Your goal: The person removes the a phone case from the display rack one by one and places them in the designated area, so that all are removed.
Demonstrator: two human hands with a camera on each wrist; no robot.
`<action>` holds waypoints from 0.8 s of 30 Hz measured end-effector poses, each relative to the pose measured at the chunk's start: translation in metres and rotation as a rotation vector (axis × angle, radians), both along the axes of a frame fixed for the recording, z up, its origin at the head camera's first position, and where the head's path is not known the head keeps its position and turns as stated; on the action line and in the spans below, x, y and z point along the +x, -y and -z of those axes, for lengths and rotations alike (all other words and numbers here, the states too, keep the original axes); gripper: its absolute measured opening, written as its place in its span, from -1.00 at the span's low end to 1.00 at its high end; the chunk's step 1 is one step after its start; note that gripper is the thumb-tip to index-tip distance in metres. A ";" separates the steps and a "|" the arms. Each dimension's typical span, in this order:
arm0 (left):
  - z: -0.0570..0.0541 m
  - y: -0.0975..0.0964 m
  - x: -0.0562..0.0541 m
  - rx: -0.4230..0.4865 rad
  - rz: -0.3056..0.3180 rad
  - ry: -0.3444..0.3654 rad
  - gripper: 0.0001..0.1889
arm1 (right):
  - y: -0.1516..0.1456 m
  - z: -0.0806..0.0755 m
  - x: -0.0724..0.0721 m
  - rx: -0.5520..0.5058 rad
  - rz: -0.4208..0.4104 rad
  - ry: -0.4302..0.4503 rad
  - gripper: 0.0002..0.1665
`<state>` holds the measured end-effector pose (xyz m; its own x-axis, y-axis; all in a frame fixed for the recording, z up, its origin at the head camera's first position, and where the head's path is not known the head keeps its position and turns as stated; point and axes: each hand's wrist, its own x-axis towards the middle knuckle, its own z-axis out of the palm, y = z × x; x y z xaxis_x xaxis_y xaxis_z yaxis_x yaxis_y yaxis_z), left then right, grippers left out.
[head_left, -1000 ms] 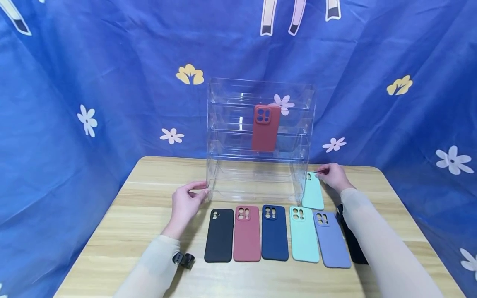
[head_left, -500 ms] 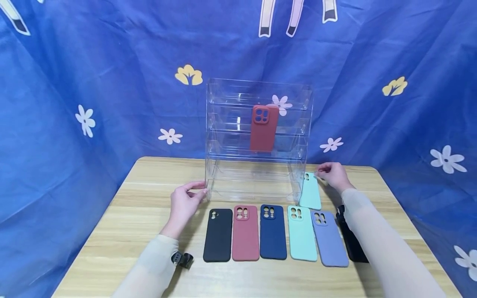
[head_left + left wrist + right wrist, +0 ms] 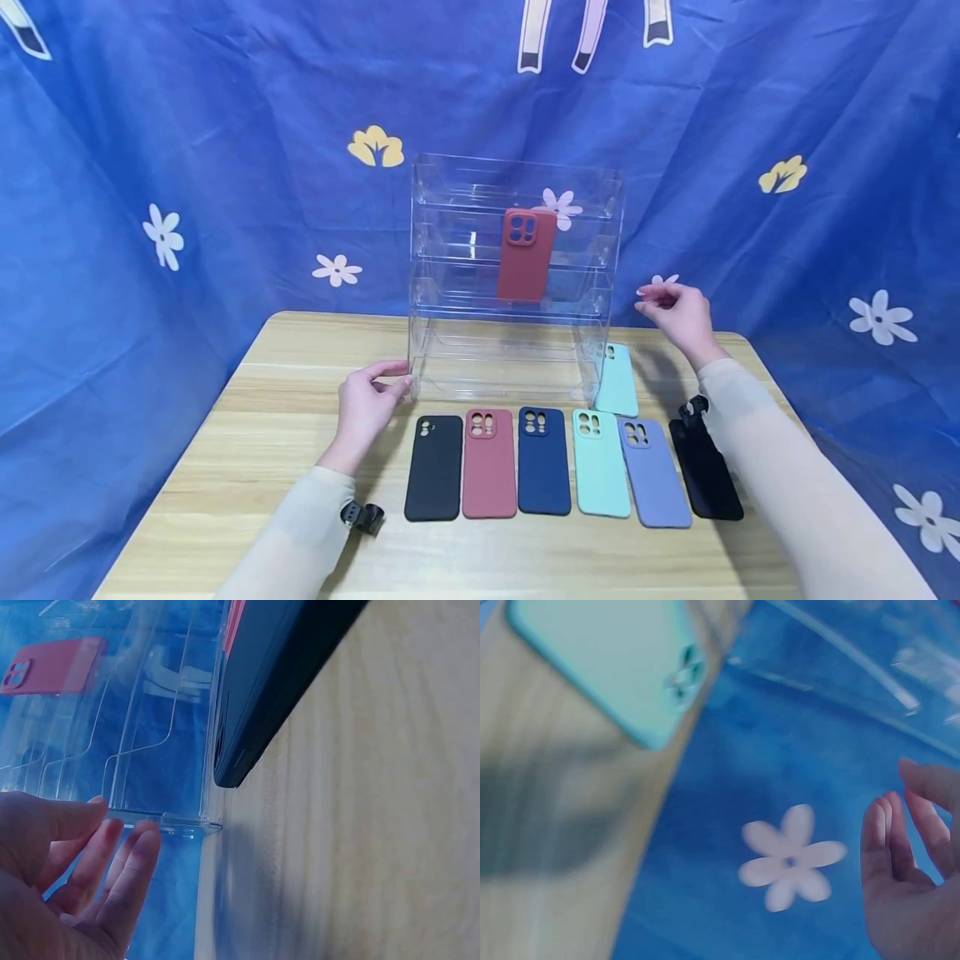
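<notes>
A clear tiered display rack (image 3: 457,312) stands near the back of the table, with a red phone case (image 3: 527,262) upright in one of its middle tiers. My left hand (image 3: 367,407) pinches the rack's lower left edge between thumb and fingers, also visible in the left wrist view. Beyond the rack's right side, my right hand (image 3: 681,317) is raised off the table, holding nothing, its fingers loosely bent. Below it, a mint phone case (image 3: 619,385) lies against the rack's lower right side; the rack's wall partly covers it.
A row of phone cases lies in front of the rack: black (image 3: 435,469), dark pink (image 3: 490,473), navy (image 3: 544,471), mint (image 3: 602,473) and lavender (image 3: 656,482). Another black case (image 3: 703,471) is near the right forearm. Blue patterned cloth (image 3: 225,167) hangs behind the wooden table (image 3: 247,433).
My right hand has let go of the mint phone case's top and risen away from it. The left hand keeps its place on the rack. The head view has shifted slightly.
</notes>
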<state>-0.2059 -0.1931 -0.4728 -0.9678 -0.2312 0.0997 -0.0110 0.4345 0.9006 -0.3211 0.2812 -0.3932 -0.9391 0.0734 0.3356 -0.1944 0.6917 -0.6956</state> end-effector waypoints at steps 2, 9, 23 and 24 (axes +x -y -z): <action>-0.001 0.000 0.000 -0.006 -0.001 -0.002 -0.71 | 0.006 -0.012 0.002 -0.020 0.008 -0.034 -0.71; 0.000 0.001 0.000 -0.003 0.002 0.000 -0.70 | 0.034 -0.045 0.011 -0.100 -0.011 -0.163 -0.75; 0.000 0.002 0.003 0.025 0.003 -0.013 -0.72 | 0.109 -0.093 0.022 -0.117 -0.134 -0.235 -0.72; 0.000 0.002 0.003 0.025 0.001 -0.011 -0.72 | 0.114 -0.095 0.021 -0.109 -0.140 -0.234 -0.71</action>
<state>-0.2031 -0.1951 -0.4725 -0.9670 -0.2326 0.1043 -0.0008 0.4119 0.9112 -0.2997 0.1669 -0.2986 -0.8408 -0.0040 0.5414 -0.4466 0.5702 -0.6894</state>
